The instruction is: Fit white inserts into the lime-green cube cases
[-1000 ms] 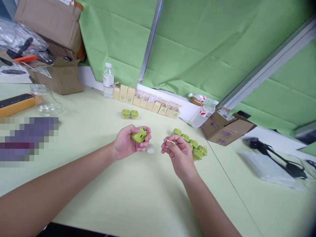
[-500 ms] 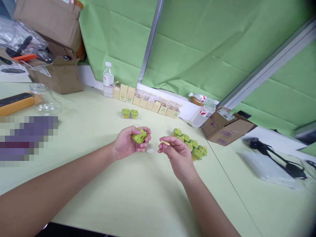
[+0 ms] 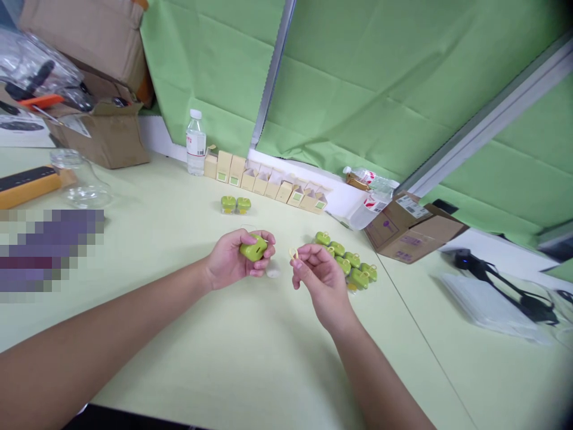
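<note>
My left hand (image 3: pixel 230 258) is closed around a rounded green lid (image 3: pixel 254 248), its dark slot facing up toward me. Between thumb and fingertips of my right hand (image 3: pixel 324 278) is a small pale-yellow ring (image 3: pixel 293 254). A gap separates the ring from the lid. A whitish, see-through round piece (image 3: pixel 273 272) shows on the table just below the left fingers. Several green-lidded little containers with yellow loops (image 3: pixel 344 264) stand in a cluster behind my right hand, which hides part of them. Two more such containers (image 3: pixel 236 205) stand farther back.
Several small cardboard boxes (image 3: pixel 264 180) line the table's back edge beside an upright water bottle (image 3: pixel 196 143). At right are a brown carton (image 3: pixel 409 230), clear plastic sheets (image 3: pixel 487 310) and black cables. A glass jar (image 3: pixel 83 182) and orange-black object (image 3: pixel 29 186) are at left.
My right fingers have turned the yellow ring from lying nearly edge-on to standing more upright, with its loop showing. My left hand keeps its hold on the green lid.
</note>
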The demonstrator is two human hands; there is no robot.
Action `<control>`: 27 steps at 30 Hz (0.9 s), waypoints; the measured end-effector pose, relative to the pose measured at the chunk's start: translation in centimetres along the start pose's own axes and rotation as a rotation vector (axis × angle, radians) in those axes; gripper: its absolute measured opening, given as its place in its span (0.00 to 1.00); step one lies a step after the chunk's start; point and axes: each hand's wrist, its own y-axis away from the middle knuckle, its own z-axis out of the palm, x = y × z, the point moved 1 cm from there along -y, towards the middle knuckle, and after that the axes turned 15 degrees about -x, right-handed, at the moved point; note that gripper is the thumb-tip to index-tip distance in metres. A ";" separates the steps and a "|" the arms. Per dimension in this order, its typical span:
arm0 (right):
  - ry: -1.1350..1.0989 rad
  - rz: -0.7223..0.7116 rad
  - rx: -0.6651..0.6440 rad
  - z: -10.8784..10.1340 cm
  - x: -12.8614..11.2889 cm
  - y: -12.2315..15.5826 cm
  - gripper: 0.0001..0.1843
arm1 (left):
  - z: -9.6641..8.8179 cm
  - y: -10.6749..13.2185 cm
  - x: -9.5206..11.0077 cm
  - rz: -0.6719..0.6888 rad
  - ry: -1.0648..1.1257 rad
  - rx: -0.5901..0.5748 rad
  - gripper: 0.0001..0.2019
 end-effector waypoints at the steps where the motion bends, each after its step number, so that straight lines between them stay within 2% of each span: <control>1: 0.006 -0.006 0.008 0.0 0.1 0.0 0.12 | 0.0 0.0 0.0 -0.001 0.001 -0.003 0.11; 4: 0.119 -0.026 0.015 0.0 0.5 0.1 0.09 | 0.1 0.0 0.0 0.004 0.000 -0.007 0.12; 8: 0.469 -0.044 0.065 -0.3 1.0 0.3 0.04 | 0.0 0.1 0.1 0.009 0.004 -0.015 0.14; 12: 0.761 0.031 0.045 -1.1 1.9 0.2 0.00 | -0.3 0.3 0.1 -0.028 -0.004 -0.062 0.18; 14: 0.905 0.089 0.021 -1.4 2.3 0.1 0.02 | -0.3 0.3 0.1 -0.029 -0.009 -0.079 0.18; 17: 1.080 0.181 -0.036 -1.7 2.8 0.1 0.02 | -0.2 0.2 0.1 -0.012 -0.015 -0.059 0.17; 22: 1.195 0.276 -0.096 -1.7 2.5 0.1 0.03 | -0.3 0.0 0.2 0.013 -0.052 0.058 0.15; 27: 1.194 0.360 -0.167 -2.0 2.4 0.1 0.04 | -0.8 -0.1 0.0 0.013 -0.137 0.167 0.15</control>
